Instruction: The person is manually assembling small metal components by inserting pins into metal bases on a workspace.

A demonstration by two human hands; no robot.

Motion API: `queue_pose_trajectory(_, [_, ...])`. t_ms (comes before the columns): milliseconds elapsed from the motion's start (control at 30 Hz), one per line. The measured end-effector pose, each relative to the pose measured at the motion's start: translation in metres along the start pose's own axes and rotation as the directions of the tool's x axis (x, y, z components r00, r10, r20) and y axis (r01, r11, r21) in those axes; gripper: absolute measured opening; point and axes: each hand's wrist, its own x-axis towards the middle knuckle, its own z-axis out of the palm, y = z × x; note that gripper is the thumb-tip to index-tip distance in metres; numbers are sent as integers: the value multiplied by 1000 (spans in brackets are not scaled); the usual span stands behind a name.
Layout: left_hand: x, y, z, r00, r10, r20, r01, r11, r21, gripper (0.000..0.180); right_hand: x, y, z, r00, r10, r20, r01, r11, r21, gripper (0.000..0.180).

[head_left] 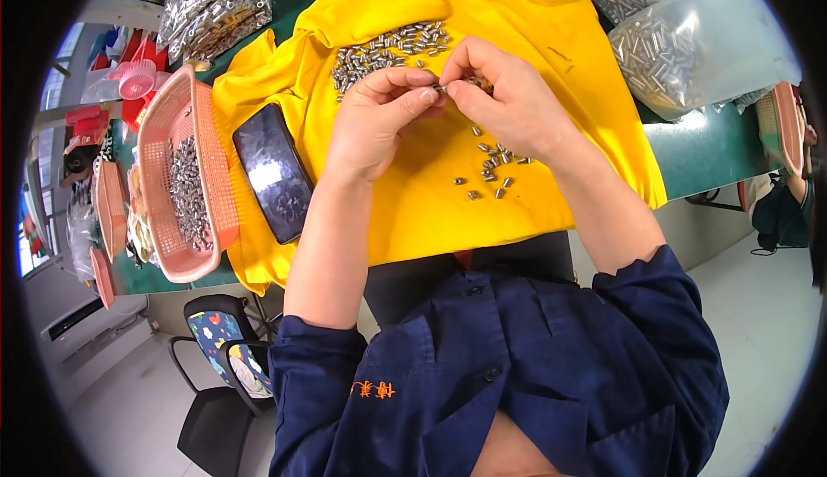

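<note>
Over the middle of a yellow cloth (413,218), my two hands meet fingertip to fingertip. My left hand (379,119) pinches a small metal piece (439,88), mostly hidden by the fingers. From the other side my right hand (504,98) closes thumb and forefinger on the same spot. Just beyond my left hand lies a heap of small silvery metal cylinders (366,62). A smaller scatter of metal cylinders (493,162) rests nearer to me, below my right hand.
Left of the cloth stands a pink plastic basket (226,218) with metal parts inside. A black phone (274,171) lies beside it. Clear bags of metal parts (220,3) sit at the far left, and another bag (663,55) at right. The green table (706,154) ends near my body.
</note>
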Motion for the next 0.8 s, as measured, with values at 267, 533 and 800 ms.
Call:
queue_pose_trajectory(267, [-4, 3, 6, 991, 128, -37, -112, 950, 292, 10, -2, -3, 6, 982, -186, -7, 166, 890, -425, 5])
queue_pose_trajectory(533, [1, 4, 10, 943, 317, -97, -97, 542, 835, 11, 2, 3, 0, 979, -142, -147, 87, 941, -326, 6])
queue_pose_trajectory(800, [1, 0, 5, 982, 158, -104, -120, 946, 300, 15, 0, -1, 2, 992, -84, -94, 72, 989, -126, 8])
